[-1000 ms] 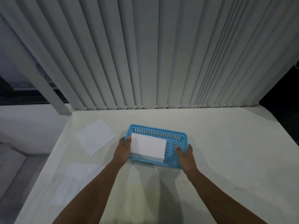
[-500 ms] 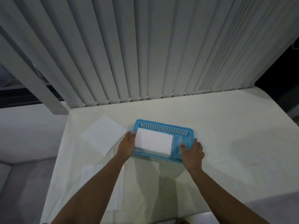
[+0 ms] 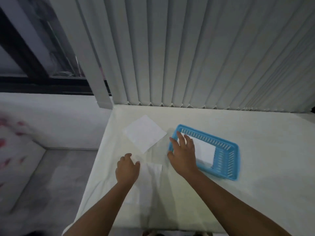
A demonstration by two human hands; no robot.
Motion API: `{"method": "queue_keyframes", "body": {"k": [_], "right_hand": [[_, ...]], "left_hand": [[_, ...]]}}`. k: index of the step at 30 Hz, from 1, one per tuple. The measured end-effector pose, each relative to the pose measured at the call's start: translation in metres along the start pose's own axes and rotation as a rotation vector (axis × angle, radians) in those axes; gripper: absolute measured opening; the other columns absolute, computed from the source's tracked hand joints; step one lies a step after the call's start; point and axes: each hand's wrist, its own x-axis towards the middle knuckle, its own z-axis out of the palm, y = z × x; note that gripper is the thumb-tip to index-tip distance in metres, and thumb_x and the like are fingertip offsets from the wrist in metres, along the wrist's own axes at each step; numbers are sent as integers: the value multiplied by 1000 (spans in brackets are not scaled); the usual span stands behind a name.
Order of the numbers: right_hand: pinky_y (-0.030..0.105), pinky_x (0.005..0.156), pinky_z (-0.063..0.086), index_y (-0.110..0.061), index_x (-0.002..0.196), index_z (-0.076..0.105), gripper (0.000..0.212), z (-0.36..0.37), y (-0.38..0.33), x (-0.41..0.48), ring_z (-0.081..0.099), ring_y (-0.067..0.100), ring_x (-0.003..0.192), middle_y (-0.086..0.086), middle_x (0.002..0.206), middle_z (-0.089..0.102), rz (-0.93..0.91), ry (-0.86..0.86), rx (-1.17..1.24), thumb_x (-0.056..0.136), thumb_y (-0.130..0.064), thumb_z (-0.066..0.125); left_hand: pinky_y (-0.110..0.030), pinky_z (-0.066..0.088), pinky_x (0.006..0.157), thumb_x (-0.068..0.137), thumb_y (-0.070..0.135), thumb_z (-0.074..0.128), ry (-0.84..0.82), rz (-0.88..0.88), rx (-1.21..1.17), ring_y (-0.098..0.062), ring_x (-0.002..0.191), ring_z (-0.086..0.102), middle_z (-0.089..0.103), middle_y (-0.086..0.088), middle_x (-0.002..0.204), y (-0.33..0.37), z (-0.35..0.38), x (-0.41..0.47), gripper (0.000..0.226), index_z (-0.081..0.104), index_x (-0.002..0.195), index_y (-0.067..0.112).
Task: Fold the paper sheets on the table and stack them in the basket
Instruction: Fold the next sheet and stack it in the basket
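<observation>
pale table in front of white vertical blinds. blue basket on the table, folded paper inside. right hand spread open over the basket's left end, gripping nothing. left hand loosely curled, empty, resting at the edge of a flat sheet near the table's front. another sheet lying flat just left of the basket.

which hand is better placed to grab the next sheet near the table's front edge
Left. The left hand already rests at the near sheet, while the right hand is spread over the blue basket rim.
</observation>
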Motion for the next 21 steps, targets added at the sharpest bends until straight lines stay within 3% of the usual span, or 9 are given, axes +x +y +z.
{"method": "queue_keyframes", "body": {"k": [2, 4, 7, 11, 13, 17, 21], "right_hand": [[49, 107, 36, -20, 119, 64, 46, 15, -22, 4, 40, 34, 129, 8, 143, 51, -120, -23, -66, 75, -29, 67], [47, 100, 44, -21, 109, 69, 41, 30, -41, 5, 45, 31, 121, 5, 132, 60, -222, -78, -105, 68, -26, 69], [44, 102, 42, -23, 113, 68, 42, 50, -61, 6, 54, 30, 120, 3, 131, 62, -362, -222, -163, 71, -22, 66], [43, 108, 29, -16, 140, 44, 51, 66, -78, 13, 37, 32, 132, 7, 152, 37, -509, -449, -177, 88, -19, 48], [43, 105, 35, -16, 145, 34, 55, 70, -88, 18, 36, 33, 130, 8, 152, 33, -507, -548, -172, 91, -16, 45], [42, 96, 46, -16, 145, 31, 58, 77, -100, 22, 43, 32, 123, 11, 142, 39, -397, -613, -59, 90, -5, 44], [40, 94, 48, -21, 143, 32, 56, 77, -97, 22, 53, 31, 119, 10, 136, 49, -286, -665, 55, 90, -6, 44]], "left_hand": [[-41, 44, 97, 86, 32, 61, 41, -47, 55, -29, 120, 50, 54, -10, 128, -20, -8, -11, 52, 44, 133, 15], [-41, 43, 96, 85, 35, 63, 62, -106, 80, -29, 120, 49, 52, -8, 129, -35, -11, -22, 55, 43, 132, 16], [-40, 45, 96, 81, 41, 66, 69, -204, 83, -28, 119, 50, 52, -8, 129, -53, -10, -36, 60, 42, 132, 17], [-36, 44, 95, 78, 47, 67, 79, -245, 145, -25, 119, 48, 47, -6, 132, -59, -3, -52, 68, 39, 133, 19], [-34, 44, 95, 78, 47, 67, 83, -239, 151, -24, 119, 47, 45, -5, 133, -59, 1, -53, 70, 36, 135, 20], [-33, 50, 82, 79, 30, 71, 21, -234, -11, -27, 109, 57, 41, -7, 131, -57, 0, -44, 72, 30, 138, 18], [-35, 51, 88, 89, 23, 54, -28, -235, -142, -26, 104, 61, 58, -5, 122, -63, -3, -27, 40, 42, 127, 18]]}}
